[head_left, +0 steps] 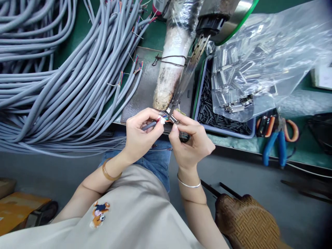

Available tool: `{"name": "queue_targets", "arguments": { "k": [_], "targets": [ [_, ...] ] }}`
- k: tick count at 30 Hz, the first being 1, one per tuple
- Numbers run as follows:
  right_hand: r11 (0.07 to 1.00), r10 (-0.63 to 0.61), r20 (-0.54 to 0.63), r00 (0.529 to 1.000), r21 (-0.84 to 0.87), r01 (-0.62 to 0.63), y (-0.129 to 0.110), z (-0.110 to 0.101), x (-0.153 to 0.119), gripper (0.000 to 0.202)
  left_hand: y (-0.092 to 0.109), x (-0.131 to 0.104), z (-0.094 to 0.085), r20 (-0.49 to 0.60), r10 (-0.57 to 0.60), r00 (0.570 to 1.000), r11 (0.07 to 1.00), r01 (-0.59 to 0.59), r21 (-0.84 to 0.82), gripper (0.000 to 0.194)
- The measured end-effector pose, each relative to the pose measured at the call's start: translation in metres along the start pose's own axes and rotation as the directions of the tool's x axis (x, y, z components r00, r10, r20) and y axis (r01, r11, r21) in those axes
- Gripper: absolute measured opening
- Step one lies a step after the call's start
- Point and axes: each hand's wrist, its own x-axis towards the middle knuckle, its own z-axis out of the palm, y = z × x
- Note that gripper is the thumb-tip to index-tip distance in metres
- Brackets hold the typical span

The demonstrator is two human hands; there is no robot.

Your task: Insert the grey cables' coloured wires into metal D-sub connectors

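Pinching a gray cable (149, 126) near its stripped end, a worker's left hand (141, 134) faced the right hand (191, 138), whose thumb and fingers grasped a small metal connector (173, 118) at the front of a dark board (140, 95). Thin colored wires (167, 120) bridged the narrow gap between the two grips, beside a white scrap (162, 120) at the left fingertips. With strands packed so tightly, a slip of either pinch seemed likely to tug one loose or push it against its neighbor. Slender metal rods (188, 71) slanted down beside a wrapped white tube (169, 69), their lower end close to the connector; had they been hot, which the view could not show, a small drift might have scorched insulation or a fingertip. Heavy gray cables (77, 79) crowded the left and could have dragged on the work if snagged. To the right, an outward sweep risked jarring a tray (225, 132) of black sleeves (210, 107), while blue-handled pliers (281, 141), grips overhanging the bench edge, looked easy to knock down.
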Motion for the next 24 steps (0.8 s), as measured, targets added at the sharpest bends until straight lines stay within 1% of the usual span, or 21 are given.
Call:
{"name": "queue_targets", "arguments": {
  "k": [5, 8, 10, 12, 14, 16, 17, 18, 20, 24],
  "targets": [
    [0.995, -0.078, 0.02, 0.997, -0.064, 0.079, -0.003, -0.004, 0.001, 0.016, -0.001, 0.0, -0.003, 0.029, -0.022, 0.999, 1.0, 0.023, -0.012, 0.009],
    [0.981, -0.136, 0.067, 0.988, -0.132, 0.144, -0.001, -0.007, -0.002, 0.017, -0.004, -0.001, -0.004, 0.044, -0.067, 0.997, 0.998, 0.067, 0.001, 0.009],
    [0.975, -0.154, 0.074, 0.985, -0.151, 0.163, 0.0, -0.008, -0.004, 0.017, -0.004, -0.002, -0.005, 0.054, -0.105, 0.993, 0.994, 0.105, 0.005, 0.008],
    [0.986, -0.116, 0.045, 0.992, -0.116, 0.12, 0.001, -0.009, -0.005, 0.016, -0.004, -0.003, -0.006, 0.077, -0.15, 0.986, 0.988, 0.151, -0.013, 0.007],
    [1.0, -0.008, 0.021, 1.0, -0.015, 0.009, 0.001, -0.01, -0.004, 0.016, -0.003, -0.003, -0.007, 0.12, -0.21, 0.97, 0.974, 0.218, -0.063, 0.009],
    [0.99, 0.113, 0.042, 0.993, 0.082, -0.117, 0.0, -0.011, -0.004, 0.014, -0.002, -0.003, -0.008, 0.152, -0.27, 0.951, 0.948, 0.291, -0.131, 0.013],
    [0.982, 0.149, 0.057, 0.987, 0.107, -0.154, -0.001, -0.011, -0.004, 0.013, -0.002, -0.003, -0.008, 0.161, -0.289, 0.944, 0.935, 0.314, -0.165, 0.015],
    [0.979, 0.161, 0.064, 0.985, 0.116, -0.168, -0.001, -0.011, -0.004, 0.013, -0.002, -0.003, -0.008, 0.16, -0.296, 0.942, 0.926, 0.324, -0.194, 0.015],
    [0.986, 0.128, 0.057, 0.99, 0.096, -0.133, -0.002, -0.01, -0.005, 0.015, -0.001, -0.002, -0.006, 0.133, -0.287, 0.949, 0.924, 0.311, -0.223, 0.014],
    [0.999, 0.036, 0.035, 0.999, 0.03, -0.037, -0.002, -0.008, -0.006, 0.017, 0.001, -0.003, -0.002, 0.052, -0.22, 0.974, 0.957, 0.226, -0.183, 0.009]
  ]
}}
